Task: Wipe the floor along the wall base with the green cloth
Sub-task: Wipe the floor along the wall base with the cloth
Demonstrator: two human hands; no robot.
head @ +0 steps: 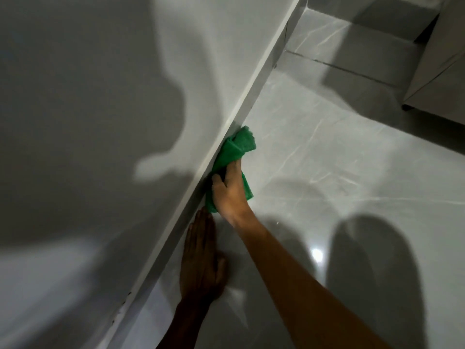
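Note:
A crumpled green cloth [235, 149] lies on the glossy grey floor [339, 172], pressed against the grey wall base [241, 122] that runs diagonally from lower left to upper right. My right hand [229, 191] grips the cloth from above, fingers curled over it, with the forearm reaching in from the lower right. My left hand [201, 258] rests flat on the floor just behind the cloth, fingers together and pointing along the wall base, holding nothing.
The white wall [100, 96] fills the left half and carries dark shadows. A pale cabinet on a small foot [437, 79] stands at the upper right. A tile joint [339, 65] crosses the floor farther along.

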